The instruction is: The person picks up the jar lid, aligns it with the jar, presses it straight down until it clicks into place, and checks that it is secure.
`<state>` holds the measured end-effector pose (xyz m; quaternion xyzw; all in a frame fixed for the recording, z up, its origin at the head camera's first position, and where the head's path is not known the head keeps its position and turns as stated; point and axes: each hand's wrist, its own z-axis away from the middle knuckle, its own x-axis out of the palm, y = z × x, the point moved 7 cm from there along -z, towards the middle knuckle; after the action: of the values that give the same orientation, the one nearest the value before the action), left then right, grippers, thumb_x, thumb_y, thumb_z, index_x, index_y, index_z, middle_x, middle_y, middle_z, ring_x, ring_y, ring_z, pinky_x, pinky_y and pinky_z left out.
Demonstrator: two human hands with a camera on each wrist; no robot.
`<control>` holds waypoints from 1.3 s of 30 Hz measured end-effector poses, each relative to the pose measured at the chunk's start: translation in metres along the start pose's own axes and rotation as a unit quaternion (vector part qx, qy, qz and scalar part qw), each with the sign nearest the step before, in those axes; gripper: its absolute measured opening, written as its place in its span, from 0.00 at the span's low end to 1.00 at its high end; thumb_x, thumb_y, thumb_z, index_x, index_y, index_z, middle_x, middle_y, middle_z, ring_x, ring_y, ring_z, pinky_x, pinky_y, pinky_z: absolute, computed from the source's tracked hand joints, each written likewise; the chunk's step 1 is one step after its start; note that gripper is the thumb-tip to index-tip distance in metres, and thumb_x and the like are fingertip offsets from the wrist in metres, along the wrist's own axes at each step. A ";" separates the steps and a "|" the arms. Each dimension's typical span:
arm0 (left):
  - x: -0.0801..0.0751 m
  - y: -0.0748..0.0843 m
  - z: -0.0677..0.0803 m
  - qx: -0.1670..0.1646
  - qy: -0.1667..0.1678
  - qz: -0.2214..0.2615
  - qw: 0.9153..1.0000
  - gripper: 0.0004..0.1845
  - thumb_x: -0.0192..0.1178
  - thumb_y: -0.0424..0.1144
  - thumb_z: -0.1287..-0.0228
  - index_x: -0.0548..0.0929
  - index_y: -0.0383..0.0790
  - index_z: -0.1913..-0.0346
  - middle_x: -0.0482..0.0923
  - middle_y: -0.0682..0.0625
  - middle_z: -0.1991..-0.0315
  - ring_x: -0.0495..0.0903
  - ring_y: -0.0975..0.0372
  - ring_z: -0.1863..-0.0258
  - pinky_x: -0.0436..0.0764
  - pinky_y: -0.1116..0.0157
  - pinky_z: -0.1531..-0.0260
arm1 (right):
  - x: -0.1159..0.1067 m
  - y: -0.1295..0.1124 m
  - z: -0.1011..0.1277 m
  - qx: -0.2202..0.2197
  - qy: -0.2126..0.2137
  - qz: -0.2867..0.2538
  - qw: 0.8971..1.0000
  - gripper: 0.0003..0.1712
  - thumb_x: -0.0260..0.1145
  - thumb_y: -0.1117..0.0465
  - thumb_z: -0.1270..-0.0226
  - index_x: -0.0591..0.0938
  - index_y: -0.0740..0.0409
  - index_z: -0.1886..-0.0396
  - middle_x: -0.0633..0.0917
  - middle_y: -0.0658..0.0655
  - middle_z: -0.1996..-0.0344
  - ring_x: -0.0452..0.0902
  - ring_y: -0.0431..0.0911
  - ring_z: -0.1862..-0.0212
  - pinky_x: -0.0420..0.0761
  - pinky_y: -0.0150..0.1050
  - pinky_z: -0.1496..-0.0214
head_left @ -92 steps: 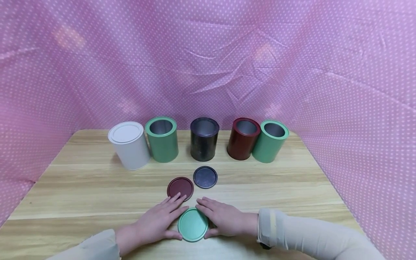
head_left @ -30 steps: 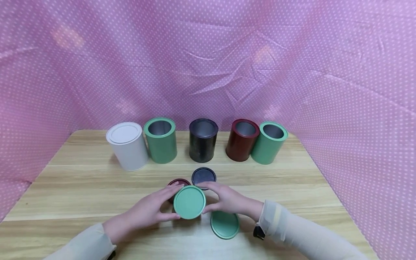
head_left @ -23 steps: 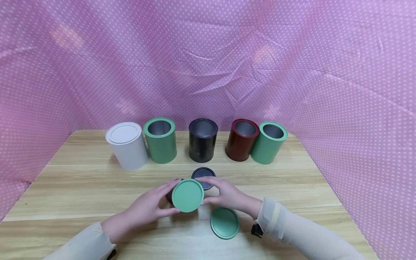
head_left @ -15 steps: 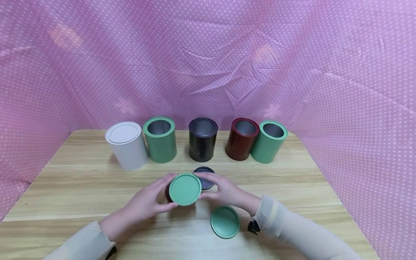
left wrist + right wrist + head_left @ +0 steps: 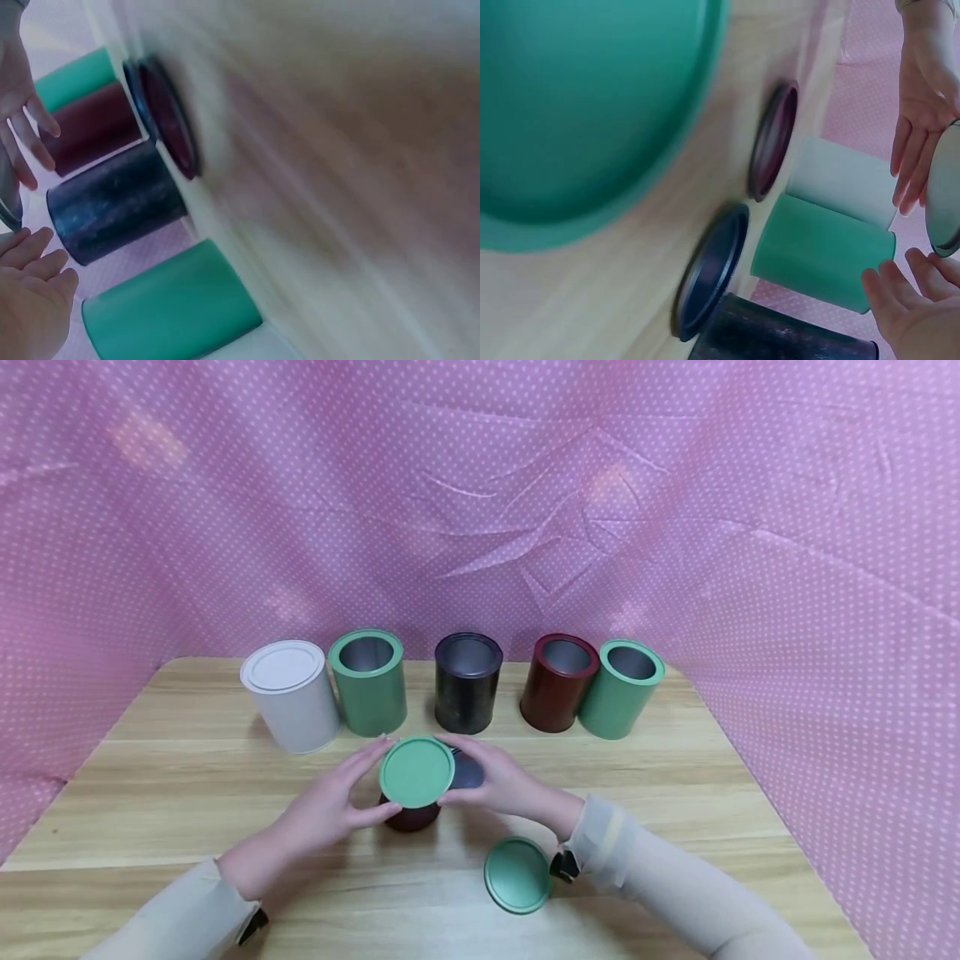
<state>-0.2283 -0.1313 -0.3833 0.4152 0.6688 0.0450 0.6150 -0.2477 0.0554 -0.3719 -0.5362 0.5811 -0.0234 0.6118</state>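
Both hands hold a round green lid [image 5: 417,772] between them, raised above the table. Fingers of the left hand [image 5: 330,802] curve along its left rim. The right hand [image 5: 504,783] grips the opposite rim with thumb and fingers. Beneath it lies a dark red lid [image 5: 411,820], partly covered. A black lid [image 5: 469,771] lies behind the right hand, also partly hidden. Another green lid [image 5: 517,875] rests on the table below the right forearm. Seen edge-on in the right wrist view, the raised lid [image 5: 945,187] is well off the tabletop.
Along the back of the wooden table [image 5: 180,777] stand a lidded white can [image 5: 300,714] and uncovered cans: green [image 5: 371,697], black [image 5: 467,702], dark red [image 5: 553,697] and green [image 5: 615,706]. The red and right green cans touch. Pink dotted cloth [image 5: 480,510] surrounds the table.
The hands have lifted the green lid off the table and carried it away from the body and slightly left, over the red lid. A second green lid now shows at right.
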 end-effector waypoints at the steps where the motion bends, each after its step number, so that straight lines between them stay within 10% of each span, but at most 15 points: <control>1: -0.003 0.000 -0.001 -0.001 0.001 0.002 1.000 0.43 0.70 0.49 0.44 0.64 0.43 0.28 0.62 0.38 0.28 0.65 0.42 0.32 0.72 0.38 0.42 | -0.001 0.000 -0.003 -0.003 0.001 -0.003 1.000 0.43 0.77 0.59 0.47 0.69 0.62 0.32 0.76 0.60 0.36 0.72 0.52 0.36 0.74 0.45 0.35; 39: -0.084 -0.022 -0.046 0.031 0.018 -0.042 0.998 0.40 0.69 0.45 0.42 0.66 0.34 0.30 0.61 0.29 0.31 0.61 0.36 0.32 0.61 0.37 0.36 | -0.031 -0.024 -0.092 0.001 -0.025 0.100 0.995 0.44 0.73 0.50 0.42 0.65 0.57 0.28 0.70 0.58 0.31 0.65 0.48 0.29 0.67 0.44 0.28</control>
<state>-0.2874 -0.1763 -0.3195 0.4045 0.6976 0.0058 0.5914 -0.3110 0.0082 -0.3113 -0.4756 0.6162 0.0507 0.6257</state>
